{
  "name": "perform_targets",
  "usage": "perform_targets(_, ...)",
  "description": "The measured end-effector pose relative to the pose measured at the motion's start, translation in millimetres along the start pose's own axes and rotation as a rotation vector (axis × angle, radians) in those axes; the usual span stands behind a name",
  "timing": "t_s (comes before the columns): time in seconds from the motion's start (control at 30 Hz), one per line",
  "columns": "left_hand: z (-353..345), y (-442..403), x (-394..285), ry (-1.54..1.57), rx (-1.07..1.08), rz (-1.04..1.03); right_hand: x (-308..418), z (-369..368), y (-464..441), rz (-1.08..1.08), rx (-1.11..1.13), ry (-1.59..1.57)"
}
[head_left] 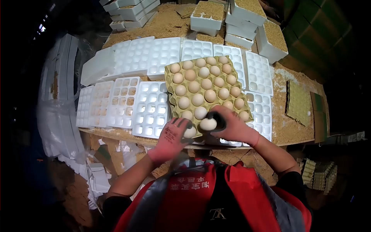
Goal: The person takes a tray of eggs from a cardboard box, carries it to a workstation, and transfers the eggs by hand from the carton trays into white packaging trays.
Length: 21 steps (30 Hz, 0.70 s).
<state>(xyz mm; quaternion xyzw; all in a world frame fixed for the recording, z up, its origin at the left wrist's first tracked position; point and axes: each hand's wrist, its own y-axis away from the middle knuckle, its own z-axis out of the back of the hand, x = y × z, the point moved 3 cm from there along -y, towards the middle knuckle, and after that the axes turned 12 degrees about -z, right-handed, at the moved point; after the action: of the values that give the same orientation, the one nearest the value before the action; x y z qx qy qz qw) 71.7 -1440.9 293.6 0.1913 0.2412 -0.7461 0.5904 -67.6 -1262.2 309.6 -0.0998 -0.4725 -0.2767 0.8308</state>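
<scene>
A yellowish pulp tray (247, 99) full of pale and light brown eggs lies slightly turned on top of white foam trays. My right hand (233, 125), in a red glove with dark fingertips, grips a whitish egg (208, 124) at the tray's near edge. Beside it my left hand (172, 138), gloved the same way, has its fingers curled round another pale egg (189, 132) at the tray's near left corner. White foam trays with empty cups (151, 109) stand to the left, and more (259, 73) to the right.
Foam boxes filled with sawdust-like material (208, 11) are stacked at the back. An empty pulp tray (297, 101) with a small white object lies at the right. Plastic-wrapped white foam pieces (58, 100) stand at the far left. Stacked pulp trays (319, 174) are low at the right.
</scene>
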Motion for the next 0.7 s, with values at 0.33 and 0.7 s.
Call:
perform_targets(0.33,3,-34,-4,-0.475,0.092,0.093,21,-8,-36,0.06,-0.013,0.796)
perform_targets(0.7,30,-44,10,-0.517,-0.218,0.201,36,12,-68,0.238,-0.204,0.907)
